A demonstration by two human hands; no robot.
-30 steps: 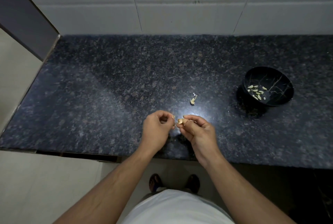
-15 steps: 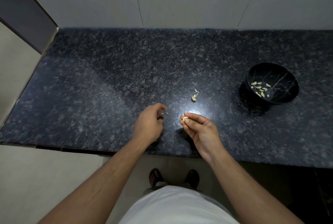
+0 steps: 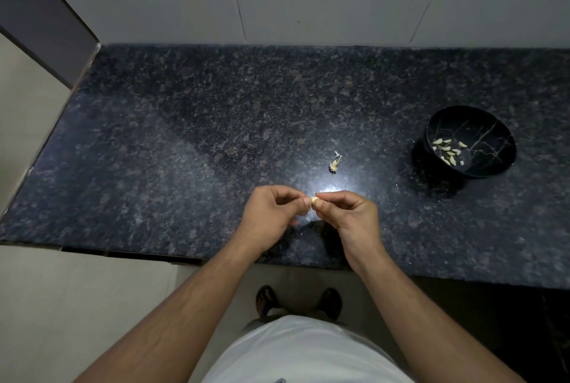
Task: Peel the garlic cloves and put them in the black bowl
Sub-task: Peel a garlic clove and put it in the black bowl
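The counter (image 3: 191, 142) is dark, almost black, with lots of tiny grey and brown speckles, and a bright white patch of light shines on it. The black bowl (image 3: 493, 166) has thin pale lines like cracks or little branches on its inside. The garlic cloves (image 3: 447, 148) in it are pale yellow-white. The garlic clove (image 3: 314, 199) between the fingers is cream. The scrap (image 3: 335, 163) on the counter is pale yellow and white with a dark end. The wall tiles (image 3: 308, 6) are plain grey-white with thin dark lines between them. The shirt (image 3: 302, 355) is white.
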